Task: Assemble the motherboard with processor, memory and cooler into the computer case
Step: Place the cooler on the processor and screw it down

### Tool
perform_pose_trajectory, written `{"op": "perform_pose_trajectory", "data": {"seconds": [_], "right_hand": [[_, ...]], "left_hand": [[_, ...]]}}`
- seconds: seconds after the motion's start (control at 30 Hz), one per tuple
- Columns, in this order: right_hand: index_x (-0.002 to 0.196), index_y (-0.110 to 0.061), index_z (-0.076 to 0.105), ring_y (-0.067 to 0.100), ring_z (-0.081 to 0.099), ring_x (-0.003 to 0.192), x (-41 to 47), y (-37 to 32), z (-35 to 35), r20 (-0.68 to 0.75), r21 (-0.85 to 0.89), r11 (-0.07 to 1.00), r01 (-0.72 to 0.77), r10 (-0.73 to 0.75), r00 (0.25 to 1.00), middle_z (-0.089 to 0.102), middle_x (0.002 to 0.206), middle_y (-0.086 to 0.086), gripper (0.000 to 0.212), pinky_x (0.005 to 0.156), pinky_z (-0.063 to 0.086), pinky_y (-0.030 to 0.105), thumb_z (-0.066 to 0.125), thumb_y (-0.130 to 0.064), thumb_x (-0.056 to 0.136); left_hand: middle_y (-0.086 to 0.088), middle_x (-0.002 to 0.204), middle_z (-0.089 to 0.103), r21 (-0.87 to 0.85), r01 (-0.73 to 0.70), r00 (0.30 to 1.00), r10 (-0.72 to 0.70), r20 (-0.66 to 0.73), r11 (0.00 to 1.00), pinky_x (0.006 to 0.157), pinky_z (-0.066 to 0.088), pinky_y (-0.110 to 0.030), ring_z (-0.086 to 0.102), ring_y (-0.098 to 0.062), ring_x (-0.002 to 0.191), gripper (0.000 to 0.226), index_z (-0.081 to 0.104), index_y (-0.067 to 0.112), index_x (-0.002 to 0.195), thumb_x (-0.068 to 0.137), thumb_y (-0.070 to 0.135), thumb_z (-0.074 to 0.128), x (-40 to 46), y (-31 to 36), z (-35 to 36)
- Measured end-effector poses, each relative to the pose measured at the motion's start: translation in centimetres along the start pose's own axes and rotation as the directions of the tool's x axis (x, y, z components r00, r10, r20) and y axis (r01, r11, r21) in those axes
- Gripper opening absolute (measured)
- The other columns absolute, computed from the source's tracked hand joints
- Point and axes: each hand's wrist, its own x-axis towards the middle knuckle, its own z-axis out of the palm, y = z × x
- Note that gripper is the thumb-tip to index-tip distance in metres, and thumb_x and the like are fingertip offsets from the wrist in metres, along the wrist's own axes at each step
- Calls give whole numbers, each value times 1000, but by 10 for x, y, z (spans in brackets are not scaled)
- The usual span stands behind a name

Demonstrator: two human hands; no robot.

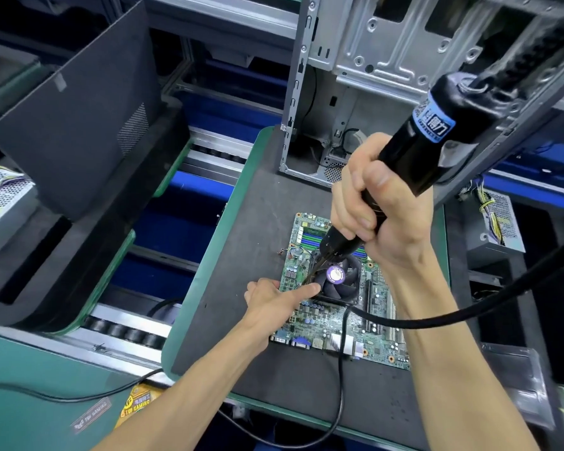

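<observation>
The right hand (376, 206) clenches an electric screwdriver (414, 151), its blurred bit angled down beside the cooler fan (339, 281). The left hand (274, 301) rests on the motherboard (326, 320), index finger extended against the fan's edge. Beyond both hands stands the open computer case (355, 76), its top cut off. The screw itself cannot be made out.

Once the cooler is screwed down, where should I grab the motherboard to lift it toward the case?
Probably take the motherboard by its bare left and right side edges, coming from above with both hands. It lies flat on the dark mat, and the cooler, slots and port row crowd the top face. The right hand now grips the electric screwdriver; the left hand steadies the cooler.
</observation>
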Motion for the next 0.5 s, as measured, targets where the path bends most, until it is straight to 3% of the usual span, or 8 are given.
{"op": "perform_pose_trajectory", "data": {"seconds": [0.13, 0.2, 0.27, 0.33, 0.4, 0.47, 0.5], "right_hand": [[70, -20, 59, 8, 28, 31, -3, 0, 1, -15, -17, 1000, -1, 1, 1000, 41, 44, -9, 36, 40, 31, 17, 81, -46, 78], [72, -18, 60, 9, 28, 31, -3, -2, 2, -17, -22, 1000, 0, -1, 1000, 40, 44, -8, 36, 41, 31, 17, 81, -46, 79], [77, -15, 61, 9, 29, 31, -3, -5, 1, -13, -29, 999, 14, -14, 1000, 40, 44, -7, 37, 40, 30, 18, 80, -46, 80], [78, -15, 62, 9, 29, 31, -2, -11, -2, -9, -17, 999, 30, -30, 1000, 40, 43, -7, 35, 40, 29, 19, 79, -45, 80], [78, -14, 60, 8, 29, 30, 1, -18, -7, -4, 16, 998, 56, -56, 998, 40, 43, -7, 35, 39, 27, 19, 79, -43, 81], [79, -13, 59, 8, 29, 30, 5, -25, -10, -10, 28, 996, 89, -89, 996, 38, 44, -6, 36, 38, 27, 19, 79, -42, 82], [80, -13, 58, 8, 29, 30, 6, -27, -12, -24, 20, 994, 103, -103, 994, 37, 44, -5, 36, 38, 27, 19, 78, -42, 82]], "left_hand": [[-9, 128, 45, 8, -2, 1000, 2, 3, 1000, 109, 41, -44, 42, -26, 127, 75, 60, 10, 109, 65, 66, 81, -4, 4, 0], [-26, 132, 48, 8, 6, 1000, -6, 2, 1000, 110, 40, -45, 42, -37, 130, 61, 62, 10, 80, 64, 65, 83, -8, 7, -2], [-29, 133, 49, 29, 22, 1000, -22, 17, 999, 110, 40, -44, 41, -39, 131, 59, 47, 19, 60, 63, 66, 83, -12, 10, -4], [-24, 128, 51, 73, 20, 998, -24, 53, 997, 108, 40, -46, 44, -36, 128, 64, 50, 16, 70, 60, 71, 81, -11, 12, -8], [-28, 135, 49, 133, 2, 995, -15, 98, 991, 109, 40, -47, 45, -39, 131, 84, 59, 2, 94, 59, 77, 77, -6, 13, -11], [-26, 144, 43, 303, -23, 995, -8, 100, 953, 108, 41, -47, 44, -37, 134, 116, 46, -5, 133, 61, 83, 70, -3, 19, -13], [-20, 146, 40, 420, -62, 997, 42, 58, 905, 108, 41, -46, 42, -34, 136, 121, 35, 0, 142, 62, 85, 66, -2, 21, -13]]}}
